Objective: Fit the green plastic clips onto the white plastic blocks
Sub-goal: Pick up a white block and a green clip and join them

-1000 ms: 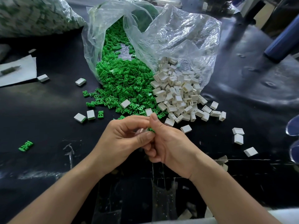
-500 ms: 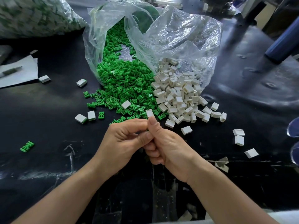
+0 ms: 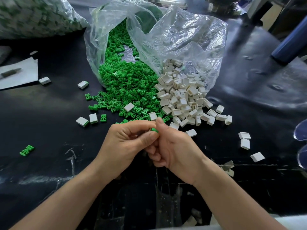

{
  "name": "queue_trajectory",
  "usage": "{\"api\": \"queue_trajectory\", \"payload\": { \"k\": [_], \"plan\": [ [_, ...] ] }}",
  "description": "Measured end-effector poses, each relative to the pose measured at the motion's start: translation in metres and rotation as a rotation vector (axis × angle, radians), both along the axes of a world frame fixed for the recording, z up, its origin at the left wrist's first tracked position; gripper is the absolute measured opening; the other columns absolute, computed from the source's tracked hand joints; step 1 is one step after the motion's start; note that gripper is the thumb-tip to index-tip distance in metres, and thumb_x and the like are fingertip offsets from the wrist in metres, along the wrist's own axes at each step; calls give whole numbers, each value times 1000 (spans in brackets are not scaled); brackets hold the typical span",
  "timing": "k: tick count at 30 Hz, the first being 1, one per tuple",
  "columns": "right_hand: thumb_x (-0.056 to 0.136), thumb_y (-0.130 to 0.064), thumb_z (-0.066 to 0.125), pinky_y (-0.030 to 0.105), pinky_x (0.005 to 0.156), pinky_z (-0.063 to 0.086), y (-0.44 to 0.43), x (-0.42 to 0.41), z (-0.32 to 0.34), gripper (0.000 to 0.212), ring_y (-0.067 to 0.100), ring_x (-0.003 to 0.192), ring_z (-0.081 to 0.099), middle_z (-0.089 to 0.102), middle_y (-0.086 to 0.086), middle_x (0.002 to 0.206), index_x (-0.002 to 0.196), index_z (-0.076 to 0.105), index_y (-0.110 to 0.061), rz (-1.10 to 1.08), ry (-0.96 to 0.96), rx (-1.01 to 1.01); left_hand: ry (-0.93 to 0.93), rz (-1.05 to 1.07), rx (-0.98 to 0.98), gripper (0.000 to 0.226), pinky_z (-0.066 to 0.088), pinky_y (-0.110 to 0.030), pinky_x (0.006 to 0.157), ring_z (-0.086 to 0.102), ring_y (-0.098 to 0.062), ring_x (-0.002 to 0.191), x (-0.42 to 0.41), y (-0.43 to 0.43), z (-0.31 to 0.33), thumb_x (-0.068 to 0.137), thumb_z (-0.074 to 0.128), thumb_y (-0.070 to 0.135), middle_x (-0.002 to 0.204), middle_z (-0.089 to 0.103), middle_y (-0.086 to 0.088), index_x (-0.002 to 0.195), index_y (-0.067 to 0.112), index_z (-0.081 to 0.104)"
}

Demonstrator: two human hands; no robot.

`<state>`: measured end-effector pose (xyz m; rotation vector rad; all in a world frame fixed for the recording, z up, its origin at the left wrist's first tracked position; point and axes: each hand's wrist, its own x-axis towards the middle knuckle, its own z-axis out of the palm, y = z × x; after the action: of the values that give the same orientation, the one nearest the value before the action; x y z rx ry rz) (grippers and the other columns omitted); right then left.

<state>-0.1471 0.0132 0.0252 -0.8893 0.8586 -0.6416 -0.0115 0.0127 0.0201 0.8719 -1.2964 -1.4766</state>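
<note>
Held item: one green clip [image 3: 154,130], pinched between the left hand [image 3: 127,143] and the right hand [image 3: 174,150], both grips closed together over it at the near centre of the table [image 3: 49,117]. Only its top edge shows.

Stock: green clips [image 3: 126,87] heaped at the mouth of a clear bag [image 3: 182,39]; white blocks [image 3: 184,97] heaped just right of them, touching. Loose blocks lie scattered left and right.

Risks, as we judge them:
- The clip may go in crooked or reversed if pressed blind.
- It may spring from the fingertips, small and smooth as it is.
- A forearm could sweep loose blocks off the near edge.

Not made out:
- Whether a block sits inside the hands; we cannot tell.
- How far the clip is seated.
- The far-left bag [image 3: 33,17] is blurred and cut off.
- The blue items at the right edge are cropped.
</note>
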Motion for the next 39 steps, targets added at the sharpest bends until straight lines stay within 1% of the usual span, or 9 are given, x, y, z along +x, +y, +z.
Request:
{"api": "queue_trajectory", "payload": {
  "k": [6, 12, 16, 19, 22, 28, 31, 36, 39],
  "plan": [
    [70, -59, 39, 17, 44, 24, -2, -2, 2, 56, 4, 46, 36, 44, -9, 53, 103, 49, -15, 0, 19, 29, 8, -51, 104, 23, 50, -24, 56, 59, -17, 53, 4, -3, 0, 77, 60, 12, 58, 64, -7, 96, 10, 73],
    [73, -63, 37, 15, 44, 29, 1, 0, 0, 49, 4, 47, 39, 48, -10, 54, 72, 58, -18, -21, 160, -111, 21, -56, 161, 25, 52, -27, 56, 58, -23, 50, 4, -4, 3, 73, 54, 9, 56, 63, -12, 86, 8, 75],
    [72, -64, 35, 12, 44, 32, 0, -2, 0, 72, 3, 49, 41, 49, -14, 53, 94, 59, 0, -10, 251, -169, 14, -71, 201, 26, 52, -27, 57, 59, -25, 53, 5, -6, 3, 73, 53, 10, 58, 61, -16, 86, 7, 76],
    [74, -62, 32, 11, 47, 34, 3, -1, 1, 61, 3, 52, 41, 49, -15, 54, 83, 60, -9, -32, 322, -236, 28, -61, 212, 26, 53, -28, 56, 60, -28, 53, 4, -5, 3, 73, 54, 9, 57, 59, -20, 87, 3, 75],
    [72, -62, 31, 11, 50, 34, 5, 1, -2, 72, -1, 51, 40, 46, -13, 60, 101, 60, -3, -47, 383, -284, 34, -26, 211, 25, 52, -27, 54, 60, -24, 51, 1, -2, 2, 71, 55, 7, 58, 61, -21, 84, 3, 76],
    [70, -59, 33, 12, 52, 33, 6, 4, -4, 66, -3, 51, 39, 44, -15, 58, 99, 60, -5, -88, 350, -285, 62, 48, 236, 24, 53, -26, 53, 63, -29, 57, -3, 1, 2, 69, 56, 4, 77, 59, -41, 82, 3, 76],
    [71, -57, 33, 8, 53, 34, 6, 5, -4, 50, -7, 51, 45, 50, -24, 52, 91, 58, -19, -97, 351, -302, 53, 47, 215, 22, 54, -26, 55, 65, -31, 62, -3, 2, 3, 68, 57, 5, 81, 62, -37, 78, 8, 77],
    [75, -56, 32, 4, 54, 37, 7, 4, -6, 43, -16, 57, 50, 52, -35, 55, 91, 56, -25, -100, 363, -373, 58, 41, 216, 18, 55, -26, 57, 66, -30, 66, -4, 2, 3, 67, 59, 3, 90, 73, -12, 74, 4, 76],
    [74, -59, 30, 4, 55, 37, 8, 5, -7, 42, -17, 59, 49, 52, -37, 57, 91, 56, -30, -113, 385, -394, 66, 42, 234, 15, 56, -26, 57, 67, -28, 66, -4, 3, 6, 62, 68, 0, 93, 73, -10, 76, 0, 74]
  ]
}}
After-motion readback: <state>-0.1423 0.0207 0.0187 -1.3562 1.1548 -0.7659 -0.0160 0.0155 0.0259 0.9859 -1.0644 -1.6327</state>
